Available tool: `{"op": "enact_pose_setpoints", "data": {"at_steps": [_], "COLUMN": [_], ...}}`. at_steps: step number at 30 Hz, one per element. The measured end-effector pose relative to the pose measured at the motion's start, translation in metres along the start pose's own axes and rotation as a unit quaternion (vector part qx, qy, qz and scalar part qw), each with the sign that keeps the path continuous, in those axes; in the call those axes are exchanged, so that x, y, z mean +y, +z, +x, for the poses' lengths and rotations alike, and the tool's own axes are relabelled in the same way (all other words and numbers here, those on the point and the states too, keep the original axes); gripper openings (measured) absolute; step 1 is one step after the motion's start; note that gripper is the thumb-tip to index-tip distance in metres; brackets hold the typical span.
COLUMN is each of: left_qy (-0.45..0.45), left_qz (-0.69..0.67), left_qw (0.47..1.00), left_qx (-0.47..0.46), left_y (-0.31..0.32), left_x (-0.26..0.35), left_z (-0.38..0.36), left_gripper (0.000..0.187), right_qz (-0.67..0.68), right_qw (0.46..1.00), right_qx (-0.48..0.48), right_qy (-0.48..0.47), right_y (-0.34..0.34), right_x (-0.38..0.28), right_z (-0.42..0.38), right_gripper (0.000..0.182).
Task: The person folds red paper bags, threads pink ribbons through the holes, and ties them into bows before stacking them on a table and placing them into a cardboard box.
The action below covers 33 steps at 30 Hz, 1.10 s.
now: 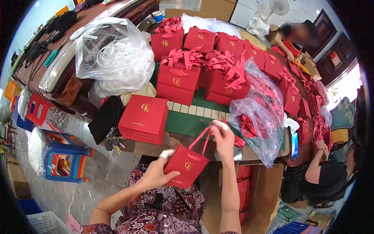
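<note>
A small red gift bag (188,165) with a gold logo hangs tilted in front of my body. My left hand (160,171) grips its left side, thumb on the front, a white wrap on one finger. Up at the right, my right hand (224,138) pinches the top of the bag's red ribbon handle (201,137); a fingertip is wrapped in white. Beyond my left hand, a stack of flat red bags (142,119) lies at the table's near edge. Red ribbons (233,136) lie behind my right hand.
Rows of red bags (176,84) stand on the table. Plastic bags hold white ribbon (117,58) and red ribbon (259,113). A phone (294,145), blue stool (66,156) and open carton (265,191) are nearby. Two people (327,175) (290,41) are at the right.
</note>
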<state>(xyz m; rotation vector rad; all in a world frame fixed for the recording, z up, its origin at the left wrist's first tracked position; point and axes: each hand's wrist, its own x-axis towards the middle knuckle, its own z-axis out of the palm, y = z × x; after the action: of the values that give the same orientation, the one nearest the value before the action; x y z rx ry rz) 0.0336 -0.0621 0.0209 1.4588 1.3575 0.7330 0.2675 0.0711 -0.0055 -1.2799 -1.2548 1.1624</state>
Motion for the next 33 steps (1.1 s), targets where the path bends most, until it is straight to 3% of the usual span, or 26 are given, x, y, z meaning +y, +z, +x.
{"op": "enact_pose_setpoints", "data": {"at_steps": [2, 3, 6, 7, 9, 11, 13, 16, 21, 23, 24, 27, 29, 33], "left_qy": [-0.002, 0.028, 0.013, 0.013, 0.017, 0.078, 0.136, 0.194, 0.18, 0.205, 0.221, 0.205, 0.195, 0.198], "left_qz": [-0.076, -0.077, -0.063, -0.053, -0.042, 0.033, 0.124, 0.166, 0.241, 0.259, 0.262, 0.316, 0.305, 0.298], "left_qw": [0.995, 0.993, 0.992, 0.994, 0.996, 0.995, 0.983, 0.966, 0.953, 0.942, 0.937, 0.926, 0.932, 0.932], "left_qx": [0.068, 0.09, 0.109, 0.099, 0.083, 0.049, 0.028, 0.035, 0.047, 0.05, 0.061, 0.02, 0.023, 0.052], "left_y": [-0.005, -0.008, -0.022, -0.024, -0.027, -0.027, -0.028, -0.017, 0.017, 0.029, 0.036, 0.045, 0.044, 0.035], "left_x": [-0.003, -0.008, 0.018, 0.023, 0.036, 0.054, 0.068, 0.068, 0.041, 0.032, 0.024, 0.01, 0.012, 0.013], "left_z": [0.002, 0.006, 0.011, 0.013, 0.016, 0.015, 0.014, 0.015, 0.022, 0.025, 0.028, 0.033, 0.036, 0.054], "left_gripper": [0.059, 0.057, 0.052, 0.049, 0.046, 0.05, 0.063, 0.077, 0.081, 0.079, 0.075, 0.072, 0.067, 0.058], "right_qz": [-0.079, -0.168, -0.225, -0.167, -0.029, 0.053, 0.059, 0.106, -0.018, -0.168, -0.219, -0.317, -0.364, -0.429], "right_qw": [0.995, 0.977, 0.962, 0.978, 0.997, 0.992, 0.992, 0.982, 0.983, 0.976, 0.973, 0.946, 0.917, 0.881], "right_qx": [0.045, 0.085, 0.065, -0.01, -0.076, -0.108, -0.108, -0.142, -0.125, -0.118, -0.07, 0.008, 0.09, 0.126], "right_qy": [-0.035, -0.095, -0.137, -0.125, -0.008, 0.031, 0.003, 0.062, 0.134, 0.072, -0.036, -0.06, -0.134, -0.156], "right_y": [0.002, 0.007, 0.014, 0.016, 0.033, 0.046, 0.049, 0.047, 0.025, 0.018, 0.015, 0.002, -0.01, -0.023], "right_x": [-0.005, -0.02, -0.032, -0.026, -0.024, -0.023, -0.033, -0.043, -0.01, -0.008, 0.004, -0.021, -0.016, -0.002], "right_z": [-0.012, -0.023, -0.044, -0.047, -0.056, -0.056, -0.054, -0.048, -0.039, -0.036, -0.036, -0.035, -0.025, -0.004], "right_gripper": [0.046, 0.04, 0.026, 0.029, 0.036, 0.044, 0.044, 0.041, 0.036, 0.03, 0.023, 0.018, 0.014, 0.016]}}
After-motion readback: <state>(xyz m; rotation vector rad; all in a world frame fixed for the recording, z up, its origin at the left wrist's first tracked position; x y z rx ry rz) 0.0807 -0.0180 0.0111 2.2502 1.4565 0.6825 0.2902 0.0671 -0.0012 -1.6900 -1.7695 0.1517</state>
